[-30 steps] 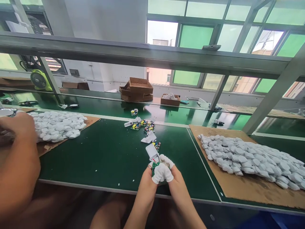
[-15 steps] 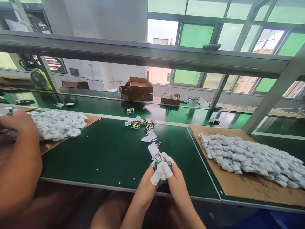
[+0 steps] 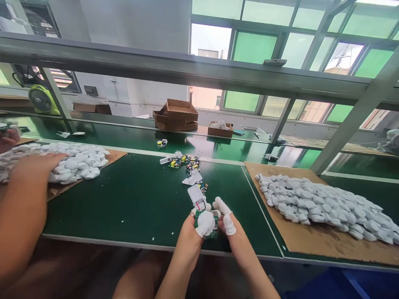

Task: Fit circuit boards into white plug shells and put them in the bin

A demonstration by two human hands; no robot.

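My left hand [image 3: 190, 232] and my right hand [image 3: 230, 226], both with white finger cots, meet over the near edge of the green bench mat [image 3: 131, 199]. Together they pinch a small green circuit board [image 3: 206, 224] with a white plastic housing [image 3: 196, 195] sticking up from it on short wires. My right forefinger and thumb are spread a little above the board. Just beyond lie another white housing piece [image 3: 192, 178] and a scatter of loose circuit boards [image 3: 186, 161].
A heap of white plastic shells [image 3: 318, 203] lies on cardboard at right. Another heap of white shells [image 3: 67, 160] sits at left, where a co-worker's arm [image 3: 21, 207] reaches onto it. Cardboard boxes [image 3: 176, 115] stand beyond the conveyor belt [image 3: 218, 147]. A metal beam [image 3: 187, 70] crosses overhead.
My hands drew slightly nearer and my right fingers opened a little off the board. The co-worker's hand dropped flat onto the left heap. The view shifted to the right.
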